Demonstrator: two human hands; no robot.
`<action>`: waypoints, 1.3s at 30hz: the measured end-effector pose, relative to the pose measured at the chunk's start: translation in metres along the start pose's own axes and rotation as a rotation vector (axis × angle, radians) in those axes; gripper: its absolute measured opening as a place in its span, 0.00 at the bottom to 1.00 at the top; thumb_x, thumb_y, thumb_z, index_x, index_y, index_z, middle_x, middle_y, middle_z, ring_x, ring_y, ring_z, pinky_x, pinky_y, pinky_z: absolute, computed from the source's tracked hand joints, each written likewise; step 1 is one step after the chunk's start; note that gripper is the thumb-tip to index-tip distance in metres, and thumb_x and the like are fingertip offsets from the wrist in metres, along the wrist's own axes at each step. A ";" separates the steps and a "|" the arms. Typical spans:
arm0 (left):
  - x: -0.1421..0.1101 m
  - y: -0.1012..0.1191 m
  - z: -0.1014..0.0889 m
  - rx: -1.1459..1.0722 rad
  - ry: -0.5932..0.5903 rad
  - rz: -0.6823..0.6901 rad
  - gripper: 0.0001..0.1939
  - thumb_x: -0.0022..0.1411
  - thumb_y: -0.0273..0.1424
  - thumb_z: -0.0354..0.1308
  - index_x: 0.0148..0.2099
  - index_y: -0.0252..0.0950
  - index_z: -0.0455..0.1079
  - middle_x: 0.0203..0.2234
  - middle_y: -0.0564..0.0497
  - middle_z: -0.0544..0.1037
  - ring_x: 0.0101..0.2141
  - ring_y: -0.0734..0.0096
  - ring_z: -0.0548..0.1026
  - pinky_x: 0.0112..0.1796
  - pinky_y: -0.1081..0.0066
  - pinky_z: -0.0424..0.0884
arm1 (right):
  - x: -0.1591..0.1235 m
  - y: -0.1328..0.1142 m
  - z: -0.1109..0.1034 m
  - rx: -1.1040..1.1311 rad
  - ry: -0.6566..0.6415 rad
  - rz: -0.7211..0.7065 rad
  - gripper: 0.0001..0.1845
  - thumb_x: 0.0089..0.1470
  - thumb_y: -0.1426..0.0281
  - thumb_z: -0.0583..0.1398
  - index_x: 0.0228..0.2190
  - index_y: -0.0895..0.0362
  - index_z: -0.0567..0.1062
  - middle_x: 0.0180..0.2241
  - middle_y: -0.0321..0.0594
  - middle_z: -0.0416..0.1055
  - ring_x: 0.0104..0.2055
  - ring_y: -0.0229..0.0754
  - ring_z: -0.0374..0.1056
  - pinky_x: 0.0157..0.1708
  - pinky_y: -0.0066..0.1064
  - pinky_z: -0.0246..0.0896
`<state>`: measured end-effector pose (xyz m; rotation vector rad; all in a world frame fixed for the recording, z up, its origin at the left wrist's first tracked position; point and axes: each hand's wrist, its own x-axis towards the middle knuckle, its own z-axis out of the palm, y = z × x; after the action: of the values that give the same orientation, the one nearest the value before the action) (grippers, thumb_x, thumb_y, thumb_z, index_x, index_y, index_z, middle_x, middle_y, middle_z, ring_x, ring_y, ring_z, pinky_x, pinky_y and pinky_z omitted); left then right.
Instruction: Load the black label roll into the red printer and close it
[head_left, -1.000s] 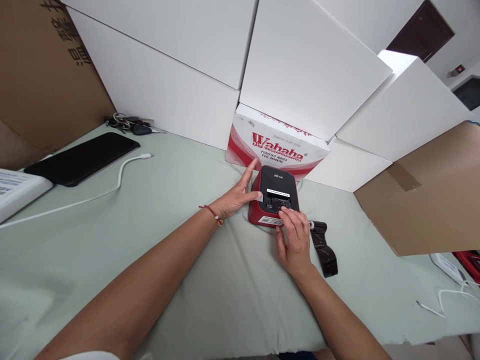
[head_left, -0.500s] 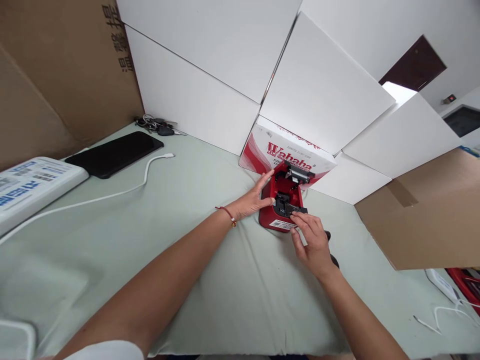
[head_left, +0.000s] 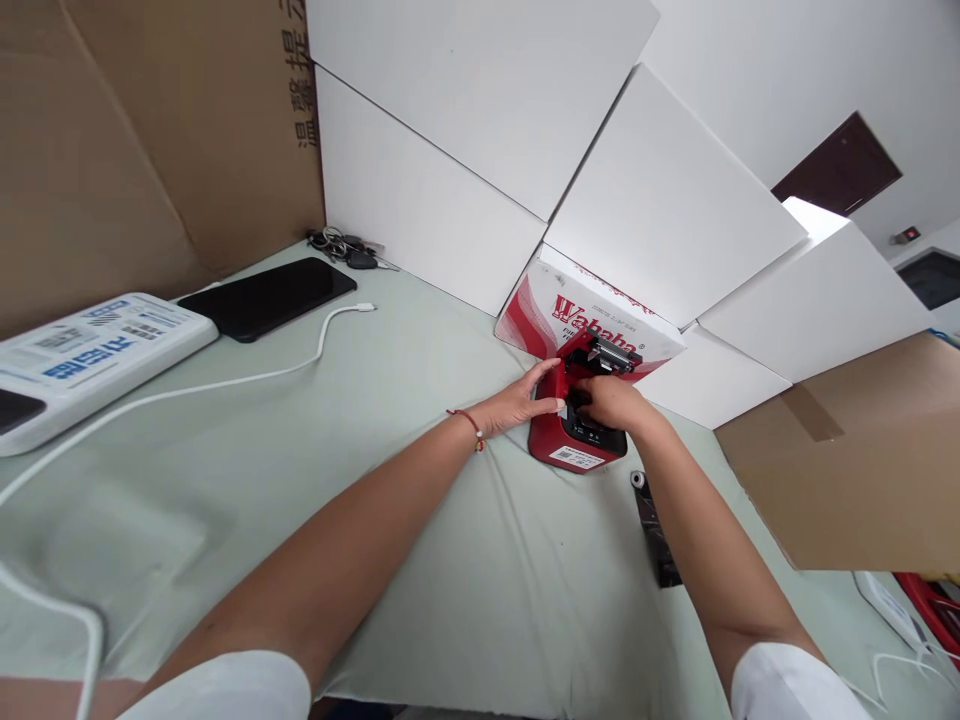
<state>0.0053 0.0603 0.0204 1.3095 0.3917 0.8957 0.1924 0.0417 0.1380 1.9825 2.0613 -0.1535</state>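
Note:
A red label printer [head_left: 544, 440] with its lid raised stands near the middle of the cloth-covered table. Its front carries a white label, and the inside is black and red. My left hand [head_left: 517, 404] grips the printer's left wall, thumb over the rim and fingers along the outside. My right hand [head_left: 611, 402] reaches down into the open compartment. Its fingertips are mostly hidden there, so whatever they touch cannot be made out. Right of the printer, partly behind my right forearm, lies a dark object with a white round end [head_left: 654, 530].
Behind the printer leans a red-and-white Wahaba-like printed carton [head_left: 525, 310] against white panels. Leftward are a black phone [head_left: 274, 297], a white cable [head_left: 247, 380], keys [head_left: 349, 247] and a white printed box [head_left: 112, 350]. Cardboard [head_left: 862, 480] stands at the right.
My right hand has moved from the printer's front edge deeper into its compartment. My left hand keeps its grip on the side. The view has shifted, and more of the dark object shows.

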 end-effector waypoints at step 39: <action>0.012 -0.001 -0.006 0.096 0.535 0.039 0.26 0.53 0.33 0.63 0.21 0.40 0.43 0.19 0.59 0.46 0.24 0.78 0.46 0.28 0.69 0.42 | -0.128 0.124 0.084 0.294 -0.066 0.229 0.25 0.47 0.73 0.61 0.48 0.56 0.83 0.50 0.49 0.81 0.51 0.56 0.76 0.53 0.42 0.68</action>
<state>0.0092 0.0730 0.0208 1.1535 0.8351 1.2730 0.3287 -0.0970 0.1066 2.3322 1.8396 -0.4919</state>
